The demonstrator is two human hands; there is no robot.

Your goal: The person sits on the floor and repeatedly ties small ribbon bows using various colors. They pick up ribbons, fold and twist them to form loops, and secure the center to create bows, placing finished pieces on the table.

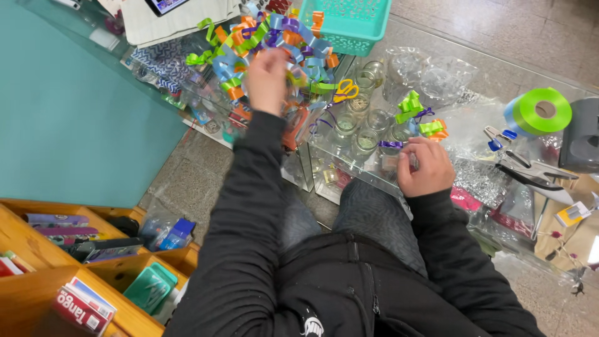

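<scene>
curled ribbon pile (pixel 268 37) just beyond left hand (pixel 267 80).

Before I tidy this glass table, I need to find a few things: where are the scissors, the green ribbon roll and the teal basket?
scissors (pixel 345 91), head view, on the orange-yellow handle loops.
green ribbon roll (pixel 541 111), head view, on the roll's flat green face.
teal basket (pixel 349 28), head view, on its perforated front wall.

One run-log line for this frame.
left hand: in curled ribbon pile | right hand: at small jar | glass table
</scene>
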